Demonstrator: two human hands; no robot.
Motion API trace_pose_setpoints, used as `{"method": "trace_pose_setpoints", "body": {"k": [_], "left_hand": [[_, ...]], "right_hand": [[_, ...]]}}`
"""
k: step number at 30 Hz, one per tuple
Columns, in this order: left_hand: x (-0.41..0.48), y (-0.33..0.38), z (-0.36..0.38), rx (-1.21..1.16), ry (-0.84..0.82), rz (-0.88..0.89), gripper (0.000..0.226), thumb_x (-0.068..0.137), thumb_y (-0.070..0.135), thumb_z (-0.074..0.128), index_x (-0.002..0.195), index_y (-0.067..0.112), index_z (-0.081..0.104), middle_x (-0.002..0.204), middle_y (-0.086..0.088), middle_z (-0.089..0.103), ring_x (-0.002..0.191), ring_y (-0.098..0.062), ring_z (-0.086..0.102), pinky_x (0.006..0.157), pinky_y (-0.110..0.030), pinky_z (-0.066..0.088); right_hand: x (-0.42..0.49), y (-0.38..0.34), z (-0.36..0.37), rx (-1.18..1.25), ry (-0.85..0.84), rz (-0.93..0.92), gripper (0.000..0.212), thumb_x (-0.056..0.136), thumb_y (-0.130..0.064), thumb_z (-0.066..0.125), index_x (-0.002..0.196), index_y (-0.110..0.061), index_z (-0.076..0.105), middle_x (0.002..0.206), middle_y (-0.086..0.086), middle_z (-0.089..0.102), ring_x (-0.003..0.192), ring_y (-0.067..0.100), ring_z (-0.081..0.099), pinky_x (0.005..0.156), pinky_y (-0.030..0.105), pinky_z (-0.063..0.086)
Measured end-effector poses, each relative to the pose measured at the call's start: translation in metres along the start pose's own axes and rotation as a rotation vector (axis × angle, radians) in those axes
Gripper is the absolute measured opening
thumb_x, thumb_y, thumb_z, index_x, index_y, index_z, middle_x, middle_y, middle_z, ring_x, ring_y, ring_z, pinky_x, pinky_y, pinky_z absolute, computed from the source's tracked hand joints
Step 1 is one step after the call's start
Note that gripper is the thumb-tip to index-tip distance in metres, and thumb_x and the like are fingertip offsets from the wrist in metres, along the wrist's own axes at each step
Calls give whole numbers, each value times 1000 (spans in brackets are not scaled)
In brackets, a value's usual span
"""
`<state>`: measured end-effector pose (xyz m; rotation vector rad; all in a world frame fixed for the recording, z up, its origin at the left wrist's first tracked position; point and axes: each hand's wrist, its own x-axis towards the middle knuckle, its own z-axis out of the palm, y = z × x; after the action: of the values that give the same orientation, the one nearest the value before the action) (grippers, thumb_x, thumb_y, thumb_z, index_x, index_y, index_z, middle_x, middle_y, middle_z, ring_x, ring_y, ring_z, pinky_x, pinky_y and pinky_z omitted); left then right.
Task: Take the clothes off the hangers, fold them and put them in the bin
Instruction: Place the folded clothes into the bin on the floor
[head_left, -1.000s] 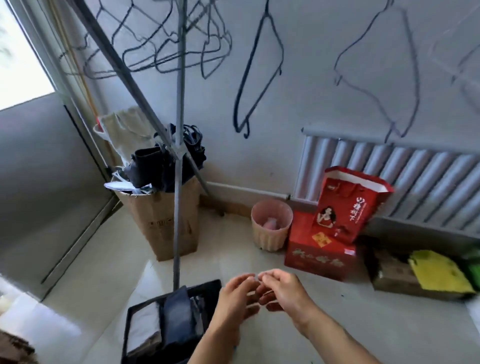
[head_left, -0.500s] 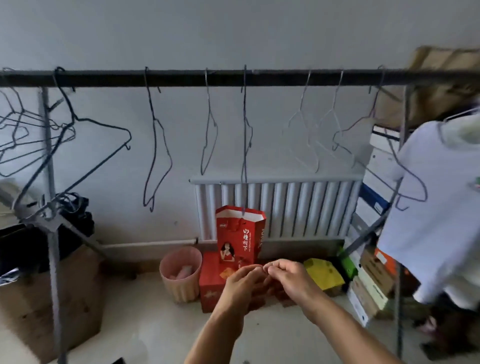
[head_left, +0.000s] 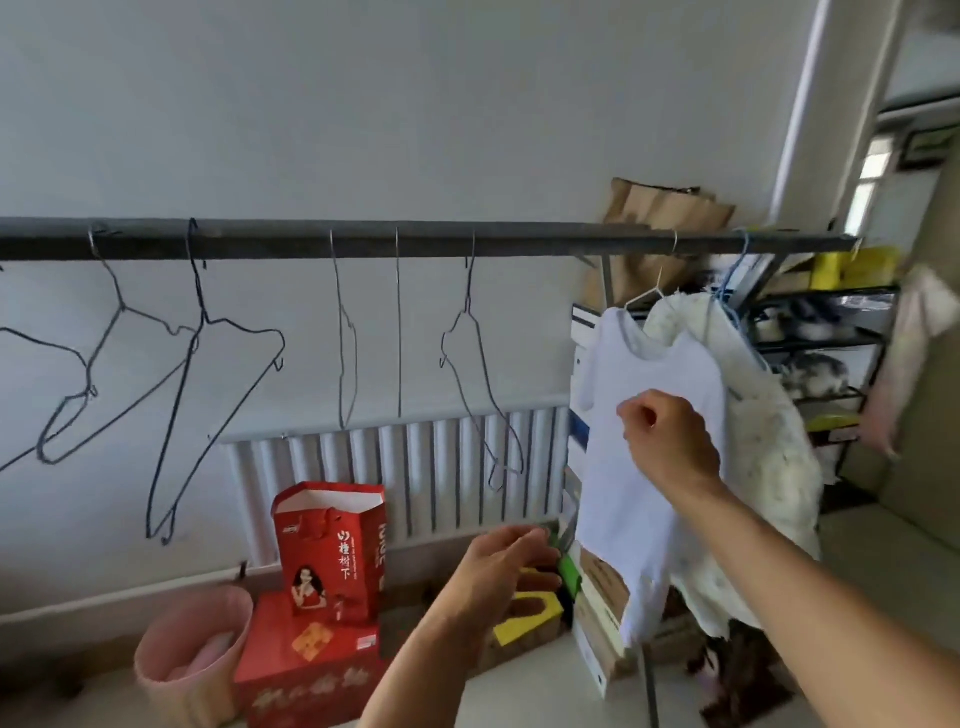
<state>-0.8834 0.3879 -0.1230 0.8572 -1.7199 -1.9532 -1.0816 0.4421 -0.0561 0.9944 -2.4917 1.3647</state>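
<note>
White T-shirt (head_left: 618, 509) hung on a pale wire hanger (head_left: 647, 296) from the dark rail (head_left: 519, 241), toward its right end, just in front of a fluffy cream garment (head_left: 774, 467) on a blue hanger (head_left: 727, 291). The right hand (head_left: 670, 447) was raised against the shirt's chest with its fingers curled in; whether they pinched cloth or only hovered before it could not be told. The left hand (head_left: 506, 566) sat lower, near the shirt's hem, fingers loosely spread and holding nothing. Further left, bare wire hangers (head_left: 467, 364) dangled above the radiator (head_left: 415, 467). The step in hand looked to be taking this shirt down. The next move would call for a firm hold on the fabric, then slipping the shoulders free of the hanger. The bin was out of view.
</note>
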Motion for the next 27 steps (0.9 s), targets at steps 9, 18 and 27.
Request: {"method": "trace_pose_setpoints", "body": {"k": [9, 18, 27], "left_hand": [[31, 52, 68, 158, -152, 106, 22, 100, 32, 53, 115, 21, 63, 109, -2, 72, 94, -17, 70, 89, -37, 55], [50, 88, 82, 158, -150, 212, 26, 101, 28, 52, 120, 14, 62, 107, -6, 71, 83, -14, 68, 84, -33, 55], [75, 101, 74, 195, 63, 315, 20, 100, 18, 52, 116, 15, 64, 109, -6, 68, 99, -22, 63, 89, -39, 54]], "right_hand": [[120, 18, -37, -341, 28, 166, 55, 98, -31, 46, 140, 0, 29, 142, 24, 38, 130, 42, 38, 100, 50, 35], [140, 29, -36, -267, 153, -9, 33, 103, -26, 30, 111, -2, 51, 120, 23, 59, 108, 41, 55, 79, 42, 39], [130, 60, -90, 115, 110, -415, 39, 93, -31, 60, 66, -3, 54, 60, 14, 50, 57, 21, 45, 53, 31, 33]]}}
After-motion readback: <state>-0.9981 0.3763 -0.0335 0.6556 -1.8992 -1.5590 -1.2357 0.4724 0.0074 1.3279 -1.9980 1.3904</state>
